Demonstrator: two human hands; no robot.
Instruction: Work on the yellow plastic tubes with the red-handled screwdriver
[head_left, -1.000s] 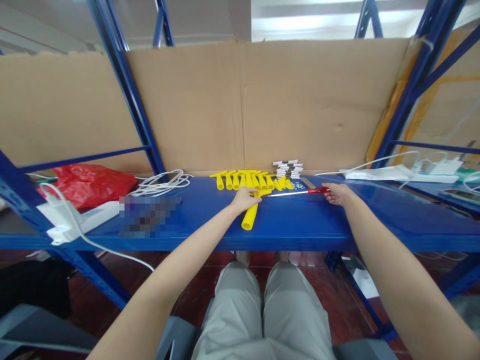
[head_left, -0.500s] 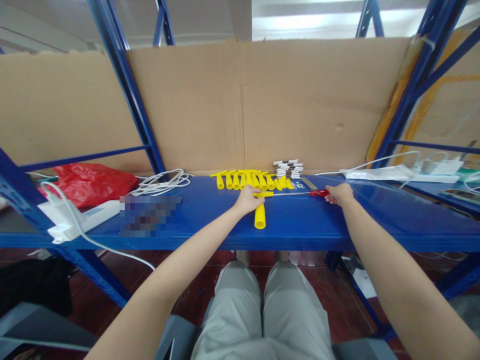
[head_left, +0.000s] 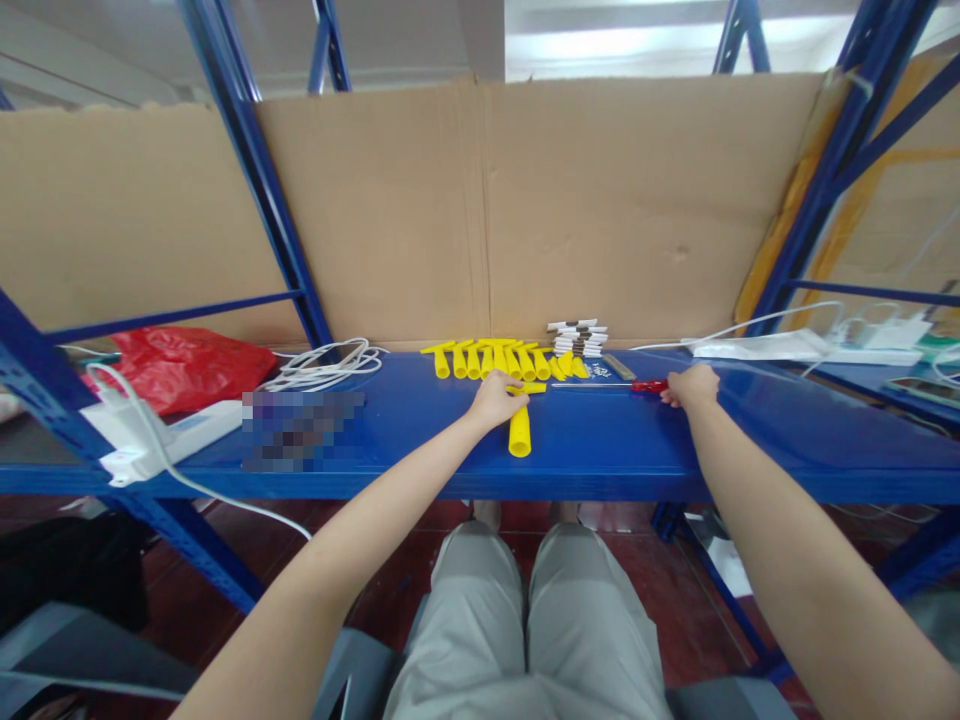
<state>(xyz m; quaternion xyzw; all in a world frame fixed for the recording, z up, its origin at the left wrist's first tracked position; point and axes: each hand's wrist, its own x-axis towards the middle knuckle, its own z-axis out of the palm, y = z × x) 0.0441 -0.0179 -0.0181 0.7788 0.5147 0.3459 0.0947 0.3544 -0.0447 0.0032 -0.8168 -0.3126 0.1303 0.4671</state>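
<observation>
My left hand (head_left: 495, 400) is closed on the head of a yellow T-shaped piece (head_left: 520, 433), whose hollow handle points toward me. My right hand (head_left: 691, 387) grips the red handle of a screwdriver (head_left: 648, 387). The long thin shaft points left, its tip a short gap from the yellow head. Behind my left hand, several similar yellow pieces (head_left: 442, 364) stand in a row. Small yellow parts (head_left: 568, 367) and little light-coloured bits (head_left: 598, 371) lie right of them, in front of a stack of white and dark pieces (head_left: 579, 338).
The blue tabletop (head_left: 420, 430) backs onto a cardboard sheet (head_left: 630, 210). At left are a red bag (head_left: 191, 365), coiled white cable (head_left: 330, 364), a power strip (head_left: 180, 440) and a blurred patch. More cables and a white strip (head_left: 870, 356) lie at right.
My right hand has moved a little to the right with the screwdriver, drawing its tip away from the yellow piece. My left hand has stayed in place.
</observation>
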